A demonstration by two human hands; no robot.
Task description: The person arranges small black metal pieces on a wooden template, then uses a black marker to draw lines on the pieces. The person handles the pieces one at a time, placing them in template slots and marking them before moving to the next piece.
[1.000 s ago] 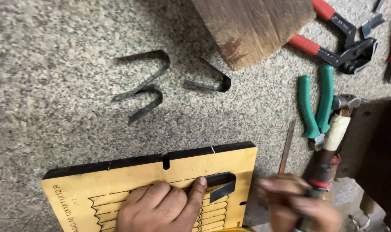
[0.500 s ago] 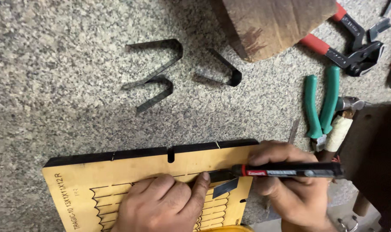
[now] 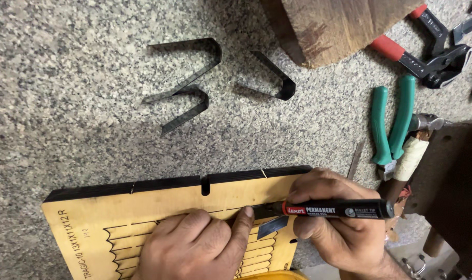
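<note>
Left hand (image 3: 194,249) and right hand (image 3: 334,228): both bare, no gloves, rings, or sleeves visible; fingers (image 3: 244,228) with short, trimmed nails.

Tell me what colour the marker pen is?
Black with a red band, seen in the head view: marker pen.

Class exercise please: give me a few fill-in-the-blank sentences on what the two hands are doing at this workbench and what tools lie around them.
1. The right hand holds a black ____ over the wooden board.
2. The left hand presses a small ____ strip against the board.
3. The pliers lying right of the board have ____ handles.
4. ____ bent metal strips lie on the stone top above the board.

Missing words: marker pen; metal; green; Three
</note>
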